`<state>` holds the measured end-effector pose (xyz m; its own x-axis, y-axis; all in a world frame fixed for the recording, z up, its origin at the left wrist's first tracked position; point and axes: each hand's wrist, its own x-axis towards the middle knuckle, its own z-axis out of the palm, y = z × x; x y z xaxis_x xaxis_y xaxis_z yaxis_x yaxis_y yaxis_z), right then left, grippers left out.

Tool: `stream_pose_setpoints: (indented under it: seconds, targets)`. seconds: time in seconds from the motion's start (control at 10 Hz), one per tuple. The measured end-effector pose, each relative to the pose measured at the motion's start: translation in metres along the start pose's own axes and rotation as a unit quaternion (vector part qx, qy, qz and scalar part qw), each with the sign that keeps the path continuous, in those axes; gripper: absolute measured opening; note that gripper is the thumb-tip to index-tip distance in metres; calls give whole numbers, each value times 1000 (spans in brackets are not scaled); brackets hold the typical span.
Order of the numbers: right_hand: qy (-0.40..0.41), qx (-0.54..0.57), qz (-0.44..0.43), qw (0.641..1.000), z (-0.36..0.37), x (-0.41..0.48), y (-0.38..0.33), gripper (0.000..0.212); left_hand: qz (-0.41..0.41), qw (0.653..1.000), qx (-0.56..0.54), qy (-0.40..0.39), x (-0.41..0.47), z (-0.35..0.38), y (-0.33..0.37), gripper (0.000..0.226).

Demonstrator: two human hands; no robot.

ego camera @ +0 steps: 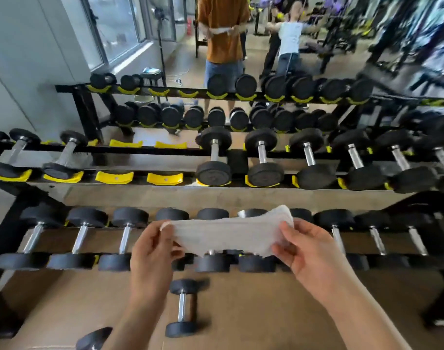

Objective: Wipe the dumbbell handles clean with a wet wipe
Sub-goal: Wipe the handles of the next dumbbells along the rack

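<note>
i am holding the wet wipe (pixel 231 234) stretched between both hands above the front edge of the lower rack (pixel 64 233): left hand (pixel 152 253) pinching its left end, right hand (pixel 306 251) pinching its right end. no handle is being touched yet. the risk i am noting: the wipe is sagging in the middle and may tear or slip if i am pulling it too taut. the spread wipe is hiding the handles beneath it (three or so). a loose dumbbell (pixel 183 308) is lying on the floor near my feet, a trip hazard.
</note>
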<state>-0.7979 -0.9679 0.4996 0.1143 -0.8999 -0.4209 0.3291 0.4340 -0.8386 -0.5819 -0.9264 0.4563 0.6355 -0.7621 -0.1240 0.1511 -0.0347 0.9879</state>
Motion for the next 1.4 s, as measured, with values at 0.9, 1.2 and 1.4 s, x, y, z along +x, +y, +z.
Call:
stream_pose_setpoints:
  seconds: [0.9, 1.2, 1.4]
  targets:
    - [-105, -308, 53, 944, -226, 313, -166, 19, -307, 912, 11, -271, 127, 464, -35, 24]
    - [-47, 187, 79, 978, -279, 392, -217, 40, -223, 944, 80, -228, 144, 562, -82, 20]
    - [-145, 173, 128, 966, -329, 440, -224, 45, -171, 943, 192, -212, 130, 622, -116, 9]
